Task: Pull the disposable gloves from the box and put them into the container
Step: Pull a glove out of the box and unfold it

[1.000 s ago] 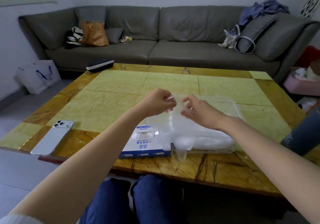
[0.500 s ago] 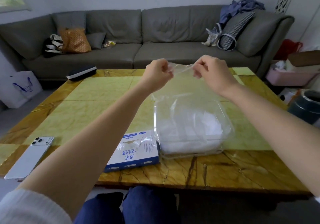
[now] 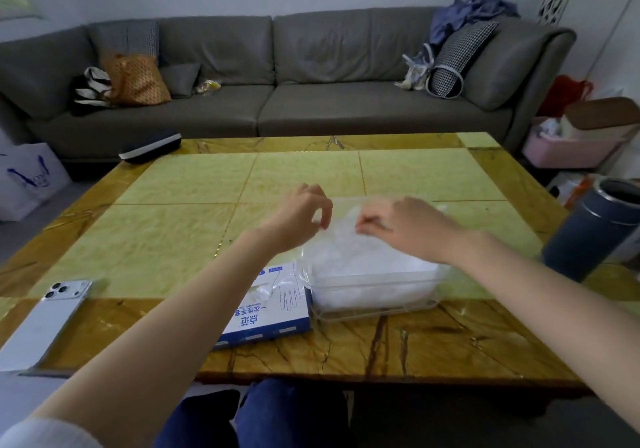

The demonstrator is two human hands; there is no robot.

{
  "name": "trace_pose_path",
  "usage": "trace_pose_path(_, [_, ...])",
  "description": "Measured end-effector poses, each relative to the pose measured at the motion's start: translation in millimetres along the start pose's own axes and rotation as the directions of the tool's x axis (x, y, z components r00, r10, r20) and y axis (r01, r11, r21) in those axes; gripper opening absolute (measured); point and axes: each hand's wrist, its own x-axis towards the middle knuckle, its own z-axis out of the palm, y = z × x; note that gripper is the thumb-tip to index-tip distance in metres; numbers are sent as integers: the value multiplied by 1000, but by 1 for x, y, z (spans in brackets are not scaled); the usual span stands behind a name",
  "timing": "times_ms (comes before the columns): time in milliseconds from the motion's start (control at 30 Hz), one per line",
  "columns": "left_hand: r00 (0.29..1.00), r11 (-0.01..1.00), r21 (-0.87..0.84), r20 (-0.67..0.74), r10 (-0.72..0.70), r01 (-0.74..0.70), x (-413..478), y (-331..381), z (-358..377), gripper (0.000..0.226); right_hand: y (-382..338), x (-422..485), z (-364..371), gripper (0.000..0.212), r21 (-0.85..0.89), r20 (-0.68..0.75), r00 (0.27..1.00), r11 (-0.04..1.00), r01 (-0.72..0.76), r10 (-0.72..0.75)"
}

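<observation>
head view. the left hand [image 3: 301,217] and the right hand [image 3: 408,224] hang side by side above the container [image 3: 374,313], a little apart. each closes thumb and forefinger in a pinch on the upper edge of one thin clear glove [image 3: 343,220], and the other fingers are curled. the glove stretches between the two pinches and drapes downward. its lower part blends with the white heap of gloves [image 3: 363,274] filling the container, so where it ends cannot be told. the container, a shallow clear tray, sits on the table [image 3: 166,239] close to the near edge, right of the middle. the box [image 3: 273,319], blue and white, lies flat just beside the container's left wall, partly under the left forearm; whether the two touch cannot be told. a phone [image 3: 41,323] lies face down near the near left corner, well apart from the box. a dark case [image 3: 150,147] rests at the far left edge. a broad stretch of tabletop lies between the hands and the far edge, behind which stands a sofa [image 3: 311,66]. a dark tumbler [image 3: 588,232] stands by the right edge, well apart from the right hand.
</observation>
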Motion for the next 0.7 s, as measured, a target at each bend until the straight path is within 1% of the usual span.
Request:
trace_pose_path(100, [986,990,128,162,37,-59,-2,-1,17,23,3,5,26,19,45,208,971,991,-126,114])
trace_pose_path(200, [967,951,281,249,54,-126,2,0,29,21,10,12,46,18,108,327,928,968,-225,179])
trace_pose_path(267, [954,897,408,296,48,-172,5,2,34,22,13,15,53,25,178,389,898,940,-292,206])
trace_pose_path(300, [955,869,459,294,48,-185,6,3,36,23,15,17,55,30,224,398,891,920,-323,216])
trace_pose_path(333, [963,849,495,264,55,-184,8,4,37,23,17,18,54,33,266,383,895,901,-343,228])
trace_pose_path(367, [975,842,513,215,63,-168,9,7,38,23,20,20,53,33,280,326,913,897,-343,247])
trace_pose_path(433, [993,863,492,100,71,-111,12,13,40,24,29,24,51,25,203,127,951,932,-301,280])
trace_pose_path(467, [996,884,460,67,62,-86,13,16,42,25,33,26,50,19,149,54,958,947,-286,281])
trace_pose_path(500, [997,910,411,69,31,-57,15,18,46,27,39,27,51,15,108,40,961,955,-276,273])
trace_pose_path(533, [994,935,354,109,-17,-23,16,20,50,27,45,29,53,14,78,93,959,959,-273,266])
trace_pose_path(567, [979,950,314,190,-72,9,16,20,55,27,50,30,57,16,50,192,943,957,-285,271])
trace_pose_path(600, [949,953,301,295,-113,20,17,19,60,26,54,30,62,21,8,307,907,952,-306,288])
trace_pose_path(633, [906,948,318,401,-135,0,18,16,67,25,59,31,67,28,-42,407,858,944,-327,315])
trace_pose_path(667, [856,938,347,493,-159,-26,20,13,74,25,63,31,72,34,-91,476,810,935,-342,342])
trace_pose_path(700, [805,926,375,563,-187,-47,23,9,80,25,67,32,75,38,-125,516,774,927,-355,366])
